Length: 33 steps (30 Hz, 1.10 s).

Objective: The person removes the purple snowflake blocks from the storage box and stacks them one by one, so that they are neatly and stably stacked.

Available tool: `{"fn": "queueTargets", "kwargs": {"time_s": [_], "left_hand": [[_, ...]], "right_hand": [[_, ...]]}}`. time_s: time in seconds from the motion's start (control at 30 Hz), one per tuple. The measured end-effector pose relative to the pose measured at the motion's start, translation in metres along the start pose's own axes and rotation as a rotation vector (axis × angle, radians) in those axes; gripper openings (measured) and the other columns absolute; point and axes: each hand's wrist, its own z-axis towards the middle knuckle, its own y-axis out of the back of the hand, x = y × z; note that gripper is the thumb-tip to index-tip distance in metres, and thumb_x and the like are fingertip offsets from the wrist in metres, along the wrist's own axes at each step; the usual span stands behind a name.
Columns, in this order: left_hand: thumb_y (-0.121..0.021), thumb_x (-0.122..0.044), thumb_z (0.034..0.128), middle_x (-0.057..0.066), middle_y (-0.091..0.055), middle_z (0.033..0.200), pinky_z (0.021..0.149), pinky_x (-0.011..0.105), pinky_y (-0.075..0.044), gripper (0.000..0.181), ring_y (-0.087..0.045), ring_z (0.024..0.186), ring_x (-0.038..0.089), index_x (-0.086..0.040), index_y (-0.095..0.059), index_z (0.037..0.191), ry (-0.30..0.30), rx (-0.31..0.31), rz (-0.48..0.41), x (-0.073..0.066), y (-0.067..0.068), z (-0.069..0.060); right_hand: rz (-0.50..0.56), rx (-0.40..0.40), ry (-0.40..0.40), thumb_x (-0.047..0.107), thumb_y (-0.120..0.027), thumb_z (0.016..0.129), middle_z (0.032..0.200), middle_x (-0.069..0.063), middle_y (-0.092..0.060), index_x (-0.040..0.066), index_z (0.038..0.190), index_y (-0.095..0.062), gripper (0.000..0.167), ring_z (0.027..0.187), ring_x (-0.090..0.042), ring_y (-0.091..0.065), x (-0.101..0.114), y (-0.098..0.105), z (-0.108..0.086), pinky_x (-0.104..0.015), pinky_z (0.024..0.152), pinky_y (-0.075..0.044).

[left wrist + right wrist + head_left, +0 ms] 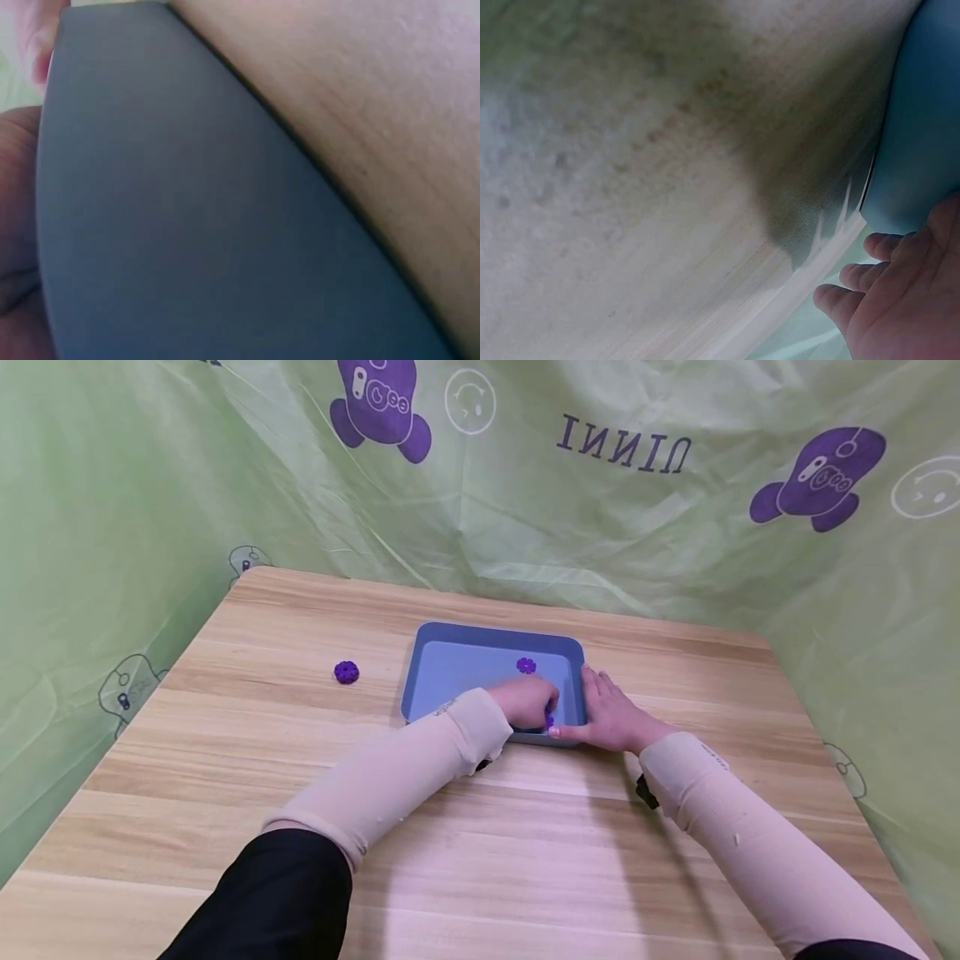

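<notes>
A shallow blue tray (465,681) lies on the wooden table. My left hand (525,702) reaches into its near right part, fingers curled down around a small purple flower-shaped piece (550,720), mostly hidden by the hand. Farther back in the tray lies another purple flower-shaped piece (527,666). My right hand (617,718) rests against the tray's near right corner, its thumb at the near rim and its fingers straight along the right side. In the left wrist view, the tray's outer wall (187,195) covers most of the left hand.
Left of the tray, a third purple flower-shaped piece (347,672) sits on the wooden table (247,727). A green printed curtain (525,543) hangs behind the table and along both sides.
</notes>
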Motion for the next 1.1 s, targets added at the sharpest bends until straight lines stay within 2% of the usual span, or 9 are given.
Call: {"fn": "queueTargets", "kwargs": {"time_s": [0.13, 0.33, 0.57, 0.8, 0.9, 1.1], "left_hand": [[-0.063, -0.009, 0.0985, 0.004, -0.061, 0.089, 0.079, 0.032, -0.050, 0.008, -0.055, 0.084, 0.019, -0.005, -0.065, 0.106, -0.001, -0.015, 0.045, -0.003, 0.001, -0.003], [-0.061, -0.005, 0.0986, 0.003, -0.054, 0.082, 0.074, 0.031, -0.048, 0.002, -0.053, 0.078, 0.019, -0.006, -0.060, 0.100, 0.022, -0.011, -0.015, -0.001, 0.002, -0.010], [-0.055, 0.000, 0.0991, 0.002, -0.051, 0.078, 0.070, 0.030, -0.045, 0.015, -0.051, 0.074, 0.018, -0.009, -0.054, 0.087, 0.071, -0.037, -0.054, 0.012, 0.004, -0.018], [-0.054, 0.002, 0.0986, 0.003, -0.054, 0.080, 0.071, 0.029, -0.046, 0.015, -0.053, 0.078, 0.019, -0.009, -0.057, 0.088, 0.075, -0.068, -0.106, 0.017, 0.009, -0.028], [-0.056, 0.001, 0.0989, 0.004, -0.057, 0.082, 0.072, 0.029, -0.047, 0.014, -0.055, 0.078, 0.019, -0.008, -0.059, 0.089, 0.079, -0.103, -0.148, 0.021, 0.012, -0.032], [-0.053, 0.005, 0.0956, 0.007, -0.064, 0.090, 0.079, 0.033, -0.051, 0.013, -0.058, 0.080, 0.019, -0.003, -0.064, 0.096, 0.082, -0.231, -0.242, 0.037, 0.021, -0.043]], "right_hand": [[0.002, -0.011, 0.008, 0.059, -0.070, 0.091, 0.161, -0.042, -0.005, -0.019, 0.154, 0.000, 0.122, 0.148, -0.060, -0.005, 0.002, 0.001, 0.000, -0.061, 0.122, -0.010], [-0.027, -0.007, 0.003, 0.059, -0.070, 0.091, 0.162, -0.041, -0.005, -0.020, 0.154, -0.002, 0.121, 0.148, -0.059, -0.003, 0.004, 0.001, -0.001, -0.061, 0.122, -0.009], [-0.077, -0.007, 0.003, 0.060, -0.069, 0.092, 0.162, -0.040, -0.003, -0.020, 0.154, -0.003, 0.121, 0.150, -0.055, -0.001, 0.004, 0.001, -0.001, -0.063, 0.121, -0.006], [-0.095, 0.003, -0.003, 0.063, -0.067, 0.091, 0.163, -0.039, -0.001, -0.019, 0.155, -0.001, 0.123, 0.151, -0.053, 0.001, 0.006, 0.003, -0.003, -0.063, 0.121, -0.004], [-0.089, 0.008, -0.006, 0.065, -0.066, 0.091, 0.163, -0.038, 0.000, -0.019, 0.155, 0.000, 0.124, 0.151, -0.053, 0.002, 0.007, 0.004, -0.003, -0.063, 0.121, -0.003], [-0.075, 0.012, -0.017, 0.068, -0.065, 0.090, 0.163, -0.038, 0.002, -0.018, 0.155, 0.002, 0.127, 0.151, -0.054, 0.003, 0.006, 0.004, -0.002, -0.062, 0.121, -0.003]]}}
